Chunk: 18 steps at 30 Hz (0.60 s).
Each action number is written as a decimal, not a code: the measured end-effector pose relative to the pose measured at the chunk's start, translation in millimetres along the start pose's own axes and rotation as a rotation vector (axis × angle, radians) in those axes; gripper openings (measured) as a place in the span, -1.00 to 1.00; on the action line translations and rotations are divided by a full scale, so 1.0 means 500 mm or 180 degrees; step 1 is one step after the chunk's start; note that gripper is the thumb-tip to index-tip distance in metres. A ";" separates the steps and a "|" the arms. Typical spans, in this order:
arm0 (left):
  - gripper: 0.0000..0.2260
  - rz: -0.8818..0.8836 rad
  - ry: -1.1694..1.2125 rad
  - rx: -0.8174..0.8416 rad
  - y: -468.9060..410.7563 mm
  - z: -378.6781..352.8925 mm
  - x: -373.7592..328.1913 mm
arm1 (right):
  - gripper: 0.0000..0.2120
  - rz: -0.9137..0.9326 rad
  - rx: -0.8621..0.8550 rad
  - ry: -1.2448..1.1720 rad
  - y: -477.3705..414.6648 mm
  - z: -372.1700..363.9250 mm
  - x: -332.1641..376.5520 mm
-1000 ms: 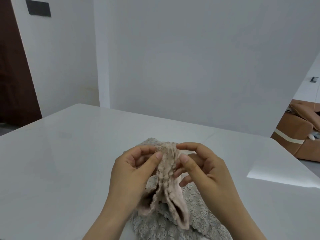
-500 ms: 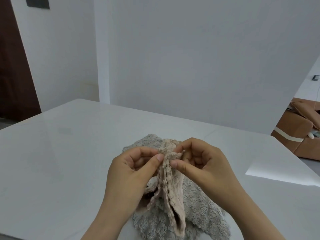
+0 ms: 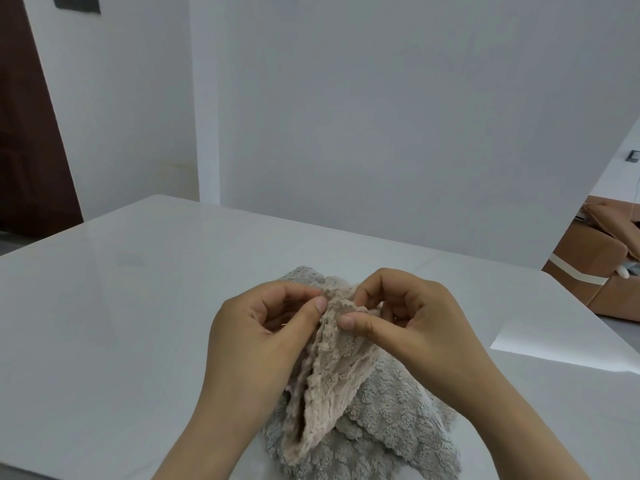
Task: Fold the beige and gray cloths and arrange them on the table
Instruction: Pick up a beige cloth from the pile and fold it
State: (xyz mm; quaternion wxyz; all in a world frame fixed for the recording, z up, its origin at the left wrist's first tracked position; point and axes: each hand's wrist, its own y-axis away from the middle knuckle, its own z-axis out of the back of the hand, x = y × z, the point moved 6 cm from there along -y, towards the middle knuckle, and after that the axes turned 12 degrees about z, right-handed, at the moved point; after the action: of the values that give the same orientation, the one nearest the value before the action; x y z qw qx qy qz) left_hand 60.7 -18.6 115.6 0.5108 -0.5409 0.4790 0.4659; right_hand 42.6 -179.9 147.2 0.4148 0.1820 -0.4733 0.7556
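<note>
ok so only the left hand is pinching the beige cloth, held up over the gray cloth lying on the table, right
Not quite: both hands pinch it. The head view shows the left hand and the right hand each pinching the top edge of the beige cloth. The rest holds: it is held up over the gray cloth lying on the table.

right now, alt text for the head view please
The left hand and right hand pinch the top edge of a beige cloth, held bunched over a crumpled gray cloth on a white table. A brown sofa shows at far right.
</note>
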 end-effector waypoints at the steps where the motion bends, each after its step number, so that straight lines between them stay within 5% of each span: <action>1: -0.90 -0.0032 -0.0031 0.0044 0.002 -0.003 -0.002 | -0.83 0.0005 0.0000 0.0002 -0.001 -0.001 0.000; 18: -0.90 -0.0148 -0.0142 0.0078 0.021 0.009 -0.018 | -0.82 0.0045 0.0012 0.0176 -0.011 -0.008 0.008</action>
State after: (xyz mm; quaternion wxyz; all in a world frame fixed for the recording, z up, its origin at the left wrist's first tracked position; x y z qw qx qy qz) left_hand 49.0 -14.0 123.1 0.5387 -0.5350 0.4604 0.4600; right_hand 45.0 -173.7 151.1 0.4220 0.1585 -0.4615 0.7641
